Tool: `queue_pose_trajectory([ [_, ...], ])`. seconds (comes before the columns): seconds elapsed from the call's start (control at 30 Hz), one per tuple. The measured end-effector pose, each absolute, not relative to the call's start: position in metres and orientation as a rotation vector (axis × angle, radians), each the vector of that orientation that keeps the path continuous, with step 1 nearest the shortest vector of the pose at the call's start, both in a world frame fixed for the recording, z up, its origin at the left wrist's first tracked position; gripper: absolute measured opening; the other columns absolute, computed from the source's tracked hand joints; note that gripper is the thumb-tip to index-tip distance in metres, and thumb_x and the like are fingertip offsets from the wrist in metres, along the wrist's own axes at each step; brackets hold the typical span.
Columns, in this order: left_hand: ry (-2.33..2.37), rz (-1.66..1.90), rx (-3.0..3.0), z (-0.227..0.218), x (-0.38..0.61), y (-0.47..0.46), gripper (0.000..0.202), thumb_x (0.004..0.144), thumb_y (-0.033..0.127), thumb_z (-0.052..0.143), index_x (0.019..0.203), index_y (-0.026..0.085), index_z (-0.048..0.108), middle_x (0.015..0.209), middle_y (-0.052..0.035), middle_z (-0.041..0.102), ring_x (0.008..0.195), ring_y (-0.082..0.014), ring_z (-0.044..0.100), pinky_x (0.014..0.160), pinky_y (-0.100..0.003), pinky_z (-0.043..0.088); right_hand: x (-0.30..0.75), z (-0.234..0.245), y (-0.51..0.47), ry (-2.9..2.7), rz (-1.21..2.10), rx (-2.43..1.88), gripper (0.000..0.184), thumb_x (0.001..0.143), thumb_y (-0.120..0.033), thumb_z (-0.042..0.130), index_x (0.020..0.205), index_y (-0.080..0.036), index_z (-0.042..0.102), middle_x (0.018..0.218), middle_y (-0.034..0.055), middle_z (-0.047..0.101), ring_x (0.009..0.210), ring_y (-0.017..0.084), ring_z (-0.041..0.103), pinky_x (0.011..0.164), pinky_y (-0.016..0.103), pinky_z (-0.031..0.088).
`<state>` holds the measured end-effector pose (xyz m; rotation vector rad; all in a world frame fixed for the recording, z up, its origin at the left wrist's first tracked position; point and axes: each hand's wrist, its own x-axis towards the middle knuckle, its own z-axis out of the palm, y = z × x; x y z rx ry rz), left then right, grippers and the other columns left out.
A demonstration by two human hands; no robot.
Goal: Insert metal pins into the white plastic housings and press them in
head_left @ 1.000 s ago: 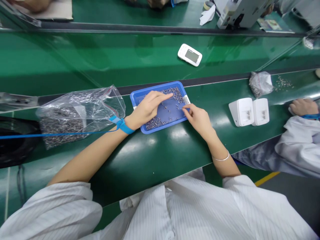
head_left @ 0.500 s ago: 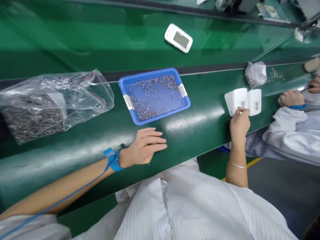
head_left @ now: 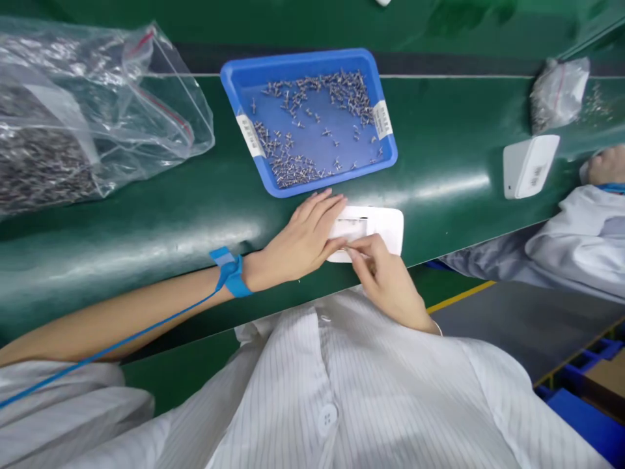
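Observation:
A white plastic casing [head_left: 389, 228] with a rectangular recess lies at the bench's front edge, below the blue tray [head_left: 312, 57]. My left hand [head_left: 300, 244] grips its left end, long fingers across the far corner and thumb along the near side. Over the near part of the casing, my right hand [head_left: 390, 283] is closed in a pinch, its fingertips meeting my left thumb. Whatever sits between those fingertips is too small or hidden to make out. Inside the tray are many small metal screws [head_left: 297, 170], heaped along the sides and scattered thinly in the middle.
A clear zip bag [head_left: 161, 98] full of small metal parts lies at left. Stacked white casings [head_left: 532, 170] stand at right, near a smaller bag [head_left: 559, 94] of parts. Beyond them is a co-worker's sleeve [head_left: 581, 241]. A blue wrist strap [head_left: 232, 273] with a cord circles my left wrist.
My right hand has come left from the stack at right, and a white casing now lies before me. My left hand has moved onto its left end. The view has shifted down and closer.

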<state>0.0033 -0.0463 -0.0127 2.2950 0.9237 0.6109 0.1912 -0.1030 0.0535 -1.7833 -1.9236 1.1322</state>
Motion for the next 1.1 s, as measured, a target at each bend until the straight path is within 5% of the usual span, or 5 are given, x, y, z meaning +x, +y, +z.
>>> queue_pose_trajectory([
  [0.43, 0.923, 0.473, 2.295, -0.011, 0.0, -0.041, 0.071, 0.096, 0.047, 0.049, 0.153, 0.011, 0.026, 0.159, -0.0154, 0.032, 0.152, -0.0324, 0.019, 0.124, -0.054, 0.014, 0.173, 0.053, -0.08, -2.313, 0.582, -2.011, 0.016, 0.095, -0.033, 0.051, 0.099, -0.021, 0.061, 0.073, -0.0011, 0.069, 0.059, 0.015, 0.062, 0.056, 0.026, 0.036],
  [0.7, 0.952, 0.351, 2.383, -0.01, -0.001, -0.041, 0.077, 0.097, 0.052, 0.042, 0.155, 0.007, 0.02, 0.162, -0.0152, 0.024, 0.153, -0.0295, 0.014, 0.125, -0.049, 0.01, 0.164, 0.037, -0.078, -2.275, 0.28, -2.063, 0.014, 0.091, -0.031, 0.055, 0.089, -0.02, 0.064, 0.064, -0.0037, 0.066, 0.055, 0.013, 0.06, 0.051, 0.024, 0.024],
  [1.1, 0.942, 0.381, 2.409, -0.013, 0.0, -0.04, 0.083, 0.095, 0.062, 0.042, 0.154, 0.008, 0.023, 0.16, -0.0137, 0.029, 0.152, -0.0314, 0.016, 0.125, -0.048, 0.012, 0.173, 0.032, -0.08, -2.327, 0.186, -1.835, 0.019, 0.095, -0.032, 0.057, 0.088, -0.022, 0.07, 0.062, -0.0044, 0.064, 0.053, 0.01, 0.057, 0.05, 0.025, 0.025],
])
